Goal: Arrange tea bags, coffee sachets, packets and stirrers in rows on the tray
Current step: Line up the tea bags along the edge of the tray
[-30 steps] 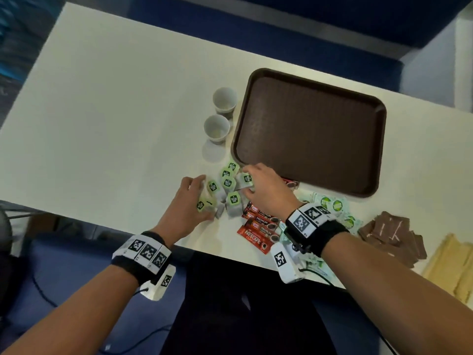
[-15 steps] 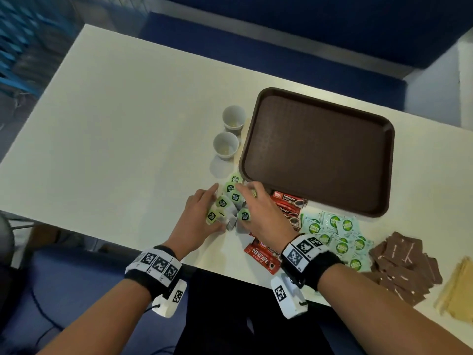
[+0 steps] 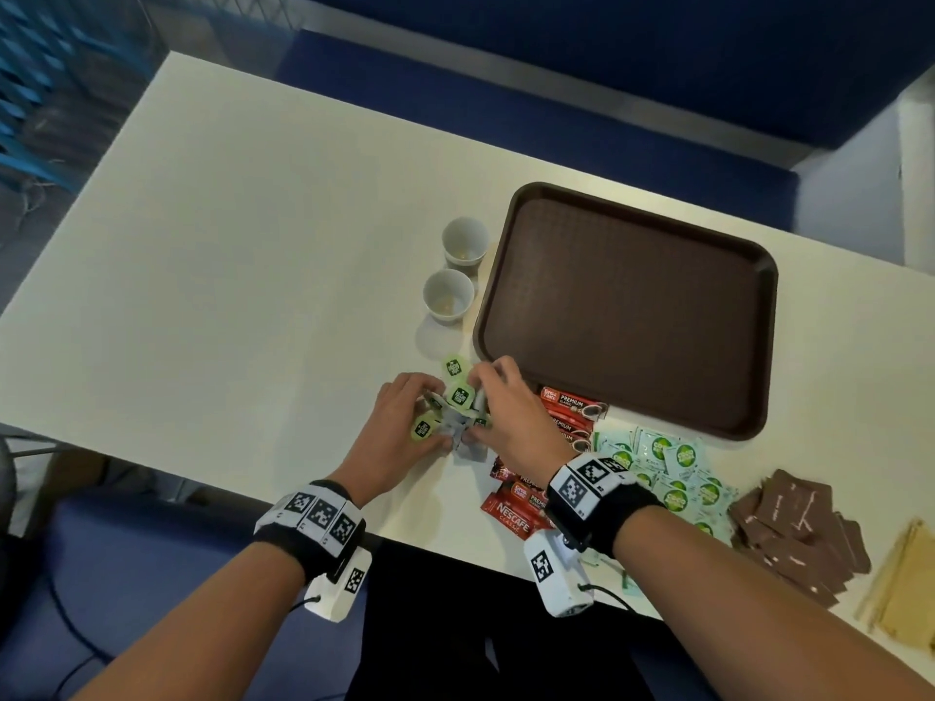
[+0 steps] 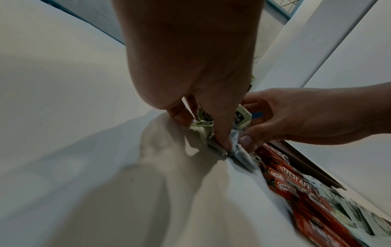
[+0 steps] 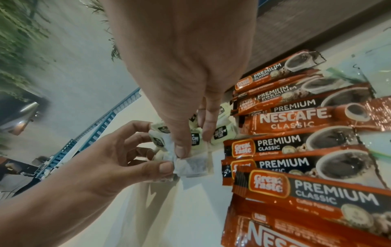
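A long pale table [image 3: 227, 255] with a smooth matt top is seen from above, its near right end cut off by the frame. On it a rectangular dark brown tray [image 3: 627, 311] with rounded corners and a raised rim is set, its finely textured floor bare. Just left of the tray 2 small white paper cups [image 3: 450, 296] are stood upright, one behind the other. At the far right a heap of flat brown packets [image 3: 794, 528] is lain, and beyond it tan strips [image 3: 905, 584], partly cropped and too blurred to be identified. A loose spread of pale sachets with green roundels [image 3: 678, 468] is partly covered by the right wrist band. Glossy red coffee sachets [image 3: 566, 412], long and narrow, are fanned near the tray's front edge; several are hidden under the right hand [image 3: 506, 412]. Between both hands a cluster of tea bags [image 3: 458, 397] with green tags is gathered on the table, outside the tray; how many are there cannot be made out. The left hand [image 3: 399, 427] is curled round the cluster's left side, thumb pressed to a soft white pouch. The right fingers are bent down onto the bags, thumb pinching the same paper
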Motion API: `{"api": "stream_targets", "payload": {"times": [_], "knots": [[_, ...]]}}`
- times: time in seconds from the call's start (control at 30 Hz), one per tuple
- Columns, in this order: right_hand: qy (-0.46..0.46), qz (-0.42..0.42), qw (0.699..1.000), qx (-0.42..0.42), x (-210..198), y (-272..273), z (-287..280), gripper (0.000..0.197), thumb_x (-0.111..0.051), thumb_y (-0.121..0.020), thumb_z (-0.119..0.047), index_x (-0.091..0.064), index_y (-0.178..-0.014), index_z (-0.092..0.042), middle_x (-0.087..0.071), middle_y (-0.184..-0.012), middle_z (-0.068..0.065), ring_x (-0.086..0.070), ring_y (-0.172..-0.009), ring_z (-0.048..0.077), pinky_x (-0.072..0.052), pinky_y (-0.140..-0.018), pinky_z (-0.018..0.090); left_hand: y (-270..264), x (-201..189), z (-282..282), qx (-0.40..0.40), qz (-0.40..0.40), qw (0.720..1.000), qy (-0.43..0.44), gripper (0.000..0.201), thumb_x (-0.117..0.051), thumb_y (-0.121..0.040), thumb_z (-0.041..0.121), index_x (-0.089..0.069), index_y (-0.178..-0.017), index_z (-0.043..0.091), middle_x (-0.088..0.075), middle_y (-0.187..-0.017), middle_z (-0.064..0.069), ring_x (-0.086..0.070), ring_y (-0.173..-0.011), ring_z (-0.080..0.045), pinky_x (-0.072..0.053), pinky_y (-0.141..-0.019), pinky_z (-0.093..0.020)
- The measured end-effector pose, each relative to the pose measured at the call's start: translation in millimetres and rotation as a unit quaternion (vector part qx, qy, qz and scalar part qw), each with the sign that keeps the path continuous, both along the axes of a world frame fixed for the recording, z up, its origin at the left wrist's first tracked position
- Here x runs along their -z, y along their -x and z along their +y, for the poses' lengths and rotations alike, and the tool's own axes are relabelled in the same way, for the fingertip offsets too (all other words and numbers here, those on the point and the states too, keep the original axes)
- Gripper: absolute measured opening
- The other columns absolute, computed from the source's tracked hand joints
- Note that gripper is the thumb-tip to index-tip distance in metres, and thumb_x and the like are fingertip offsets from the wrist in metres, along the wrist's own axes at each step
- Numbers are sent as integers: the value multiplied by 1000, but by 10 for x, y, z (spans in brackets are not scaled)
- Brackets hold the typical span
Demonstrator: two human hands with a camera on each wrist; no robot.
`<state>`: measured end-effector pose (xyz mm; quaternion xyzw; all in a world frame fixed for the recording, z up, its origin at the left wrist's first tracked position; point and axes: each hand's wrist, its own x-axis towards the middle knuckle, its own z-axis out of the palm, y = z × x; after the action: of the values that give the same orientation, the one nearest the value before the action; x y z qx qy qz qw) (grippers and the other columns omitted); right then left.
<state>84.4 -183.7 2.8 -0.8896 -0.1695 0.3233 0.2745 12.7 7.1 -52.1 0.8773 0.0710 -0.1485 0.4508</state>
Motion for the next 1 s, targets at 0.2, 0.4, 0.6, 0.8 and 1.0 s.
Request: {"api": "stream_targets", "payload": {"times": [0.2, 0.4, 0.6, 0.8, 1.0], "knots": [[-14, -1, 1000, 5, 10, -88, -25, 43, -87, -86, -19, -53, -111, -26, -48, -117, -7, -58, -105, 14, -43, -85, 25, -58, -7, -8, -36, 21, 997, 65, 66, -90, -85, 24, -46, -130, 45, -67, -116, 3, -64, -106, -14, -54, -89, -30], [-54, 31, 997, 47, 13, -153, -111, 34, -87, -88, -28, -67, -117, -28, -52, -116, -9, -57, -109, 12, -40, -81, 14, -67, -76, -51, -37, 3, 997, 68, 41, -81, -94, 31, -58, -127, 39, -65, -119, 16, -60, -113, -11, -53, -94, -35], [-75, -3, 995, 65, 17, -137, -109, 15, -75, -99, -27, -74, -114, -24, -57, -113, -8, -59, -107, 7, -42, -80, 9, -99, -169, -136, -67, -22, 994, 80, 32, -83, -93, 25, -66, -119, 29, -70, -112, 14, -66, -102, -4, -52, -87, -21], [-129, 13, 984, 118, 62, -158, -156, 7, -78, -97, -22, -75, -100, -27, -61, -103, -10, -68, -100, 14, -65, -80, 41, -197, -243, -138, -84, -9, 992, 95, 29, -86, -90, 25, -71, -114, 31, -59, -117, 6, -59, -109, 1, -43, -91, -8], [-144, 8, 977, 157, -90, -249, -227, 9, -80, -95, -24, -77, -104, -26, -68, -104, -12, -69, -100, 9, -63, -88, 39, -312, -518, -216, -96, 35, 968, 229, 19, -72, -104, 22, -61, -119, 18, -73, -107, 8, -71, -100, -8, -58, -85, -25]]}}
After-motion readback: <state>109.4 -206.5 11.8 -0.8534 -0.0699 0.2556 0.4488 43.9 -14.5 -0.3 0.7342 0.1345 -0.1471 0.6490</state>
